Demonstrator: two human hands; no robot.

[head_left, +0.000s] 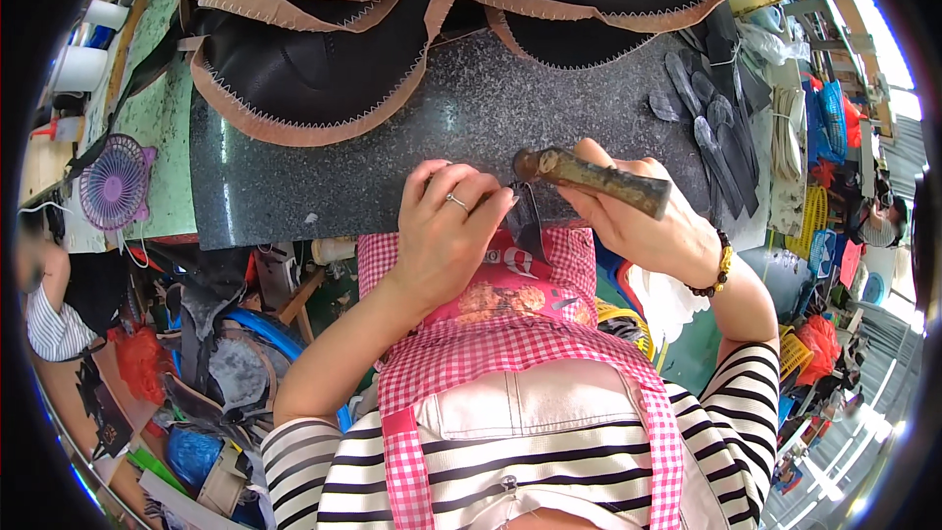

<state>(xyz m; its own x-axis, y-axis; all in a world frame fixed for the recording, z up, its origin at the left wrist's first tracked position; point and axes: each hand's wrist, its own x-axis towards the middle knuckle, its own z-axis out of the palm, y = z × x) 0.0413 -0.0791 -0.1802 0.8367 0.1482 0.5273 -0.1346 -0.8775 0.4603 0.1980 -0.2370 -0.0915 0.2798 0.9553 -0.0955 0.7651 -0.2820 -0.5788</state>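
My right hand [653, 221] is wrapped round the worn wooden handle of a hammer [603, 180]. The hammer's dark head lies to the left, just above a narrow black strip [526, 221] that looks like leather. This strip hangs over the near edge of the dark stone slab [324, 191]. My left hand [446, 221] rests at that edge with curled fingers, its thumb and forefinger pinching the strip's upper end beside the hammer head. Whether the head touches the strip I cannot tell.
Large black pieces with tan zigzag-stitched borders [314, 79] cover the far part of the slab. Several black strap pieces [721, 137] are heaped at the right. A purple fan [115, 182] stands at the left. Another person [59, 319] is at the far left.
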